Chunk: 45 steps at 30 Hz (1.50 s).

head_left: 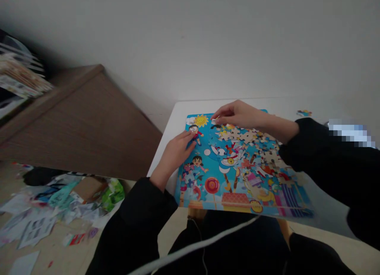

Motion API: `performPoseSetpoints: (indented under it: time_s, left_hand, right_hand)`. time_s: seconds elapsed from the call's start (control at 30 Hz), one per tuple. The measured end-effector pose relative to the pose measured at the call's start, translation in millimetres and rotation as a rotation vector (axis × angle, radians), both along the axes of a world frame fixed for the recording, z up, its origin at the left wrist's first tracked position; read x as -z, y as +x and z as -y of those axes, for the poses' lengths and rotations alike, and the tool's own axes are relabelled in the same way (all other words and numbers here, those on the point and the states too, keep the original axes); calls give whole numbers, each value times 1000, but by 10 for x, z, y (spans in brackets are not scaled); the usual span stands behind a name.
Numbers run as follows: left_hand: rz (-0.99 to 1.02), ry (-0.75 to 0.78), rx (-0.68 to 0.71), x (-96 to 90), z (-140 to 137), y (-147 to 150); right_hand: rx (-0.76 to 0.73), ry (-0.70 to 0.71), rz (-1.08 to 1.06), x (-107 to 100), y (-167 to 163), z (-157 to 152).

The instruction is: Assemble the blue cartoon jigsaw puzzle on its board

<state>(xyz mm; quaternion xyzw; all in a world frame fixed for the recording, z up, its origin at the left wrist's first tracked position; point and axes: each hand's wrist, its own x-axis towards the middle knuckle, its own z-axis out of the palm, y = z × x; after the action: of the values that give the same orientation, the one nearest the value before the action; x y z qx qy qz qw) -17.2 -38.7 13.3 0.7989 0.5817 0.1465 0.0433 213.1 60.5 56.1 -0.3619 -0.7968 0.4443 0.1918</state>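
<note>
A blue cartoon jigsaw puzzle [218, 174] lies on a white table, its left part showing joined pictures of characters, a sun and a lollipop. My left hand [176, 151] lies over the puzzle's left edge, fingers stretched out near the figure in red. At the upper middle, my right hand [242, 114] pinches a small puzzle piece [214, 121], partly covered by the fingertips, over the area right of the sun. Several loose pieces [246, 137] are heaped on the right half, many with the tan back up.
The white table [166, 138] stands against a grey wall. A few pieces [304, 113] lie at its far right, near a pixelated bright object [352, 133]. To the left is a brown wooden cabinet [118, 120]. Bags and papers [74, 199] litter the floor. A white cable [192, 249] crosses my lap.
</note>
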Motion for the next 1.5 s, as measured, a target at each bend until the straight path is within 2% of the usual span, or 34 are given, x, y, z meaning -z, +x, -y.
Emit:
performPoseSetpoints:
  time_s: [0.13, 0.27, 0.4, 0.53, 0.8, 1.23, 1.4, 1.5]
  left_hand:
    - [-13, -35, 8, 142, -70, -16]
    - [8, -8, -1, 178, -27, -22]
    - [45, 1, -10, 193, -19, -11]
    - [81, 11, -7, 205, -19, 4]
    - [109, 28, -9, 241, -23, -6]
    - [186, 11, -21, 257, -36, 9]
    - [129, -6, -16, 229, -31, 9]
    - [90, -10, -35, 208, -30, 16]
  right_hand:
    - [26, 157, 123, 205, -415, -294]
    - [29, 174, 151, 401, -719, -445]
    - [8, 212, 171, 464, -857, -468]
    - [22, 250, 213, 496, -889, -435]
    - [25, 321, 141, 621, -903, -401]
    - [0, 416, 219, 630, -908, -335]
    - [-17, 476, 241, 618, -898, -329]
    - [-26, 451, 196, 590, -879, -338]
